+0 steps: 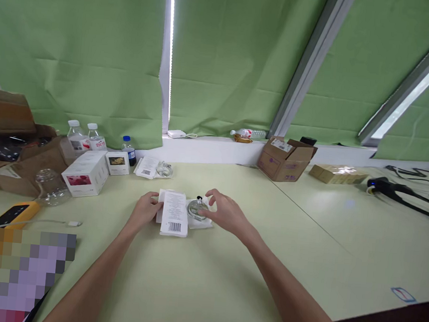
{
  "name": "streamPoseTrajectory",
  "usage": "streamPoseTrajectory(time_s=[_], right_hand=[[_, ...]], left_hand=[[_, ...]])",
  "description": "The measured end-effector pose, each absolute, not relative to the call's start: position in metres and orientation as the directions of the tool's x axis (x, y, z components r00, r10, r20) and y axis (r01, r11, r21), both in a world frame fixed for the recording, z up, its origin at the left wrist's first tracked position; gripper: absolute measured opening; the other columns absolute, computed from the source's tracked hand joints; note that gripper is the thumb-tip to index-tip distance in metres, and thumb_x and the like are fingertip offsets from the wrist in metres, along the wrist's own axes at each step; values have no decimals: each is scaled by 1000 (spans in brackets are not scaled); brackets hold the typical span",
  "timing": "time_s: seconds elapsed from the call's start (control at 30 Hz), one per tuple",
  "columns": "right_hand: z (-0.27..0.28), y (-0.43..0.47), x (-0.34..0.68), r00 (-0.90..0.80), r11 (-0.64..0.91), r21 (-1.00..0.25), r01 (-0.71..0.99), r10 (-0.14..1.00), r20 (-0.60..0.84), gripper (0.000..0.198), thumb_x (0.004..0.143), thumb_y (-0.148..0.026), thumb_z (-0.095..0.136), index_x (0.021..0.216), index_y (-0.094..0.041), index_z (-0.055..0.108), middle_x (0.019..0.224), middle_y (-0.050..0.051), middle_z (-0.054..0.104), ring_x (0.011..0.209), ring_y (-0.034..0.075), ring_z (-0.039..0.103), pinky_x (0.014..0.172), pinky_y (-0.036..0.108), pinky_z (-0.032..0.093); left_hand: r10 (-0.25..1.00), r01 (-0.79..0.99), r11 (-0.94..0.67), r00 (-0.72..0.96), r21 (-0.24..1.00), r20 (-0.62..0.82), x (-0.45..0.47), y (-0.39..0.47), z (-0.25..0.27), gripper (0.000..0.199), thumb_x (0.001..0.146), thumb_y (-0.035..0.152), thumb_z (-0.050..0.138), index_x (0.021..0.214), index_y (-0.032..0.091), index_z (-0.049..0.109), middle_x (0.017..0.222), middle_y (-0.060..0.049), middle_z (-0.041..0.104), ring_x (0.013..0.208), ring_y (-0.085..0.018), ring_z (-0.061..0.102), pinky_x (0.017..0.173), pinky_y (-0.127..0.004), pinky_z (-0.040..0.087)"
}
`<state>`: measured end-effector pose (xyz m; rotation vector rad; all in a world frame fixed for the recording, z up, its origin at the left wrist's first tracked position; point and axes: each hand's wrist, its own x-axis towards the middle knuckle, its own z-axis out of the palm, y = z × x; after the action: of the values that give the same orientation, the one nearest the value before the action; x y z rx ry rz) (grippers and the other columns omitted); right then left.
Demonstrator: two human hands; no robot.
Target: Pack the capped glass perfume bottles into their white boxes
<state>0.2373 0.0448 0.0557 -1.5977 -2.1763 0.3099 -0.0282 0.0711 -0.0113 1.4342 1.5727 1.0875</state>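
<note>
My left hand [145, 212] is closed on the left edge of a white printed carton [175, 215], which looks flat and has a barcode near its lower end. Right beside the carton, a small round clear glass bottle [195, 210] with a black tip lies on a white piece of packaging [206, 224]. My right hand [228, 212] is at the bottle's right side, thumb and forefinger curved and apart. The thumb overlaps the bottle's edge; whether it presses on the glass I cannot tell.
Behind lies a similar bottle [164, 168] with a white carton [147, 167]. At left are white boxes [85, 174], a clear jar [52, 187], plastic bottles [96, 138] and a yellow device [18, 214]. An open cardboard box [285, 159] and black stand [403, 192] are at right.
</note>
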Motion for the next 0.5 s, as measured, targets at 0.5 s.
streamPoseTrajectory(time_s=[0.5], right_hand=[[38,54,249,-152,304,-527,794,938,312,28,81,-42,56,100,-22,63,79,1,64,66,14,55,57,24,34]], left_hand=[[994,365,67,-105,929,-30,-33,71,-8,45,68,30,61,111,15,59,75,-4,69,58,-16,61,52,-24,42]])
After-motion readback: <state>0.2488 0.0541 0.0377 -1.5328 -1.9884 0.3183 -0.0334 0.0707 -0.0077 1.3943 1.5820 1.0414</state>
